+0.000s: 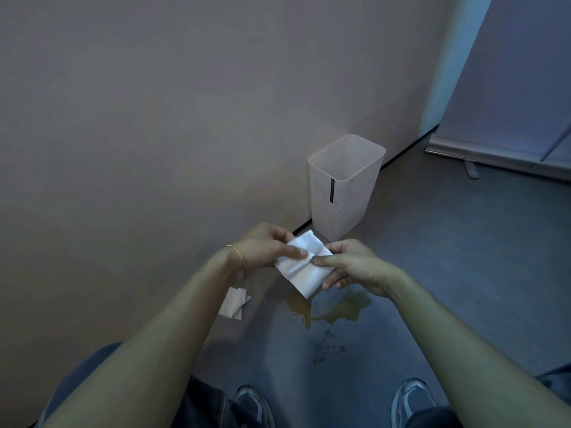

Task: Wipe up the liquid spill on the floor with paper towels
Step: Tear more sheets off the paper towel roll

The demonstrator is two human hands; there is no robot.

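Two paper towels are counted, the held towel (304, 268) and the floor towel (234, 304) at the left; two hands, the left hand (262, 247) and the right hand (358, 268); two near shoes, left shoe (253, 403) and right shoe (414, 400); one spill (333, 308); one far bin (343, 186); one bracelet (236, 253).

paper towel (304, 264): white, soft, creased paper | bin (343, 186): translucent frosted plastic, smooth | floor (448, 273): grey, smooth, faint sheen | spill (327, 307): glossy amber liquid | wall (154, 118): matt | bracelet (236, 251): thin shiny metal
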